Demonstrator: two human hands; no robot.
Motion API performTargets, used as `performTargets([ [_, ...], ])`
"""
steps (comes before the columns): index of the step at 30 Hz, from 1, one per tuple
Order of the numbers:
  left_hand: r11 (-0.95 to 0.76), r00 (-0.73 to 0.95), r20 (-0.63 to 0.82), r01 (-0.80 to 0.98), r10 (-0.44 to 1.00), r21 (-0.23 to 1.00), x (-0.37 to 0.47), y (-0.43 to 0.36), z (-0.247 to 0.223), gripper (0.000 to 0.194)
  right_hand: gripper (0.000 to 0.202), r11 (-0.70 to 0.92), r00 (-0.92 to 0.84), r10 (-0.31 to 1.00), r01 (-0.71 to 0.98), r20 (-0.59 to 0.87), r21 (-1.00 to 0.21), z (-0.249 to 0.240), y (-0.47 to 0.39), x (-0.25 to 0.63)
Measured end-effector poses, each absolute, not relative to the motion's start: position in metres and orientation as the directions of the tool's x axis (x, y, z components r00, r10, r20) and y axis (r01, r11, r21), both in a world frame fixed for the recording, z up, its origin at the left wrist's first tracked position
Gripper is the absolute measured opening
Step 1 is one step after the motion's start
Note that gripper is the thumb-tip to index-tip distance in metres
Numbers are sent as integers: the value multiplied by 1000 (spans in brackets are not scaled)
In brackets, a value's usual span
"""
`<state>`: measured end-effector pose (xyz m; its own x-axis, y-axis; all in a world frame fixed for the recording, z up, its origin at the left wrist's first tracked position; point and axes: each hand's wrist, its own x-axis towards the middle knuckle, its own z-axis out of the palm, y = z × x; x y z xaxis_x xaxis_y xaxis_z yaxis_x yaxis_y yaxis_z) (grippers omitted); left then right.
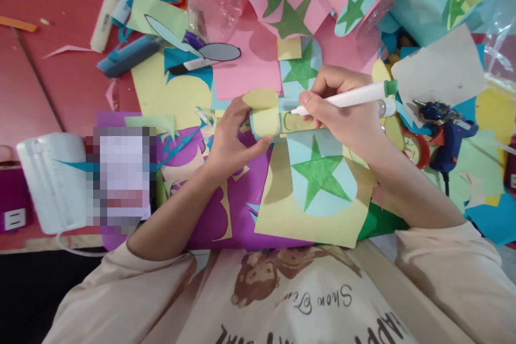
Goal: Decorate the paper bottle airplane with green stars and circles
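Note:
My right hand (342,113) is closed around a white marker (355,95) with a green end, its tip touching a pale yellow paper strip (300,122). Beside the tip runs a short green curved line. My left hand (237,137) grips a paper cut-out (266,121) of rounded yellow and light blue pieces, thumb at its lower edge and fingers at the upper left. Below the strip lies a light blue rounded paper with a green star (320,172), on a pale yellow sheet (278,209). A second green star (302,67) shows above my hands.
Scissors (193,45) and a clear plastic bottle piece (213,5) lie at the upper left among paper scraps. A blue glue gun (449,142) rests at the right near a red tape roll (417,148). At the left are a white corded device (52,183) and a blurred phone-like object (124,172).

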<state>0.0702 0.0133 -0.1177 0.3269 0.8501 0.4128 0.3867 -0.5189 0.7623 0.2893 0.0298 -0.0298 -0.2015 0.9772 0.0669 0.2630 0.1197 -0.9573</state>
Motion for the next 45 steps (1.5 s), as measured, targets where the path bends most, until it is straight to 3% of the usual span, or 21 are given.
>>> performTargets([
  [9,-508,317,408,374,856,776,69,14,-120,56,30,196,-240,964,355,114,-914,-31,29,290],
  [17,-514,326,410,373,852,772,70,14,-119,55,38,130,-222,973,277,68,-952,-25,28,289],
  [37,-508,327,401,380,856,773,70,13,-119,54,40,229,-370,925,381,79,-896,-25,28,286],
  [40,-528,331,420,394,845,752,70,13,-120,52,33,169,-350,935,320,50,-932,-23,29,287],
  [45,-523,314,422,415,851,745,69,12,-122,54,18,120,-266,958,30,108,-992,-17,33,299],
])
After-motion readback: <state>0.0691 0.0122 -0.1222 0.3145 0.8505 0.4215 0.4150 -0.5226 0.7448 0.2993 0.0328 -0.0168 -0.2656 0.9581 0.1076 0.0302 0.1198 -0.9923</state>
